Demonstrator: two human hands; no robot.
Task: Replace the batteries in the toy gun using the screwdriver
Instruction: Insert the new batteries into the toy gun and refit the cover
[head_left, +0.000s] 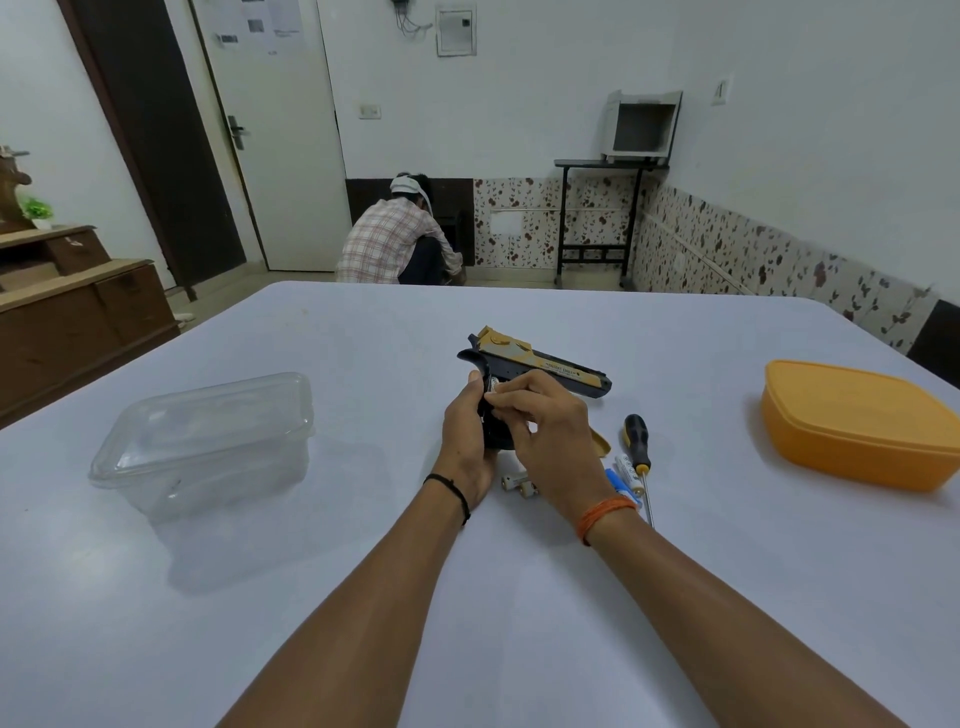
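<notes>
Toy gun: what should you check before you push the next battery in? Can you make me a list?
1. Toy gun held steady by left hand: ok.
2. Right hand fingers at the open grip: ok.
3. Battery facing the right way: cannot tell.
4. Spare batteries within reach on table: ok.
5. Screwdriver nearby for closing: ok.
6. Grip cover beside the hand: ok.

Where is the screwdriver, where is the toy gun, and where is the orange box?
screwdriver (638, 441): head view, on its black and yellow handle.
toy gun (550, 366): head view, on the gold slide along the top.
orange box (857, 415): head view, on the middle of its lid.
</notes>
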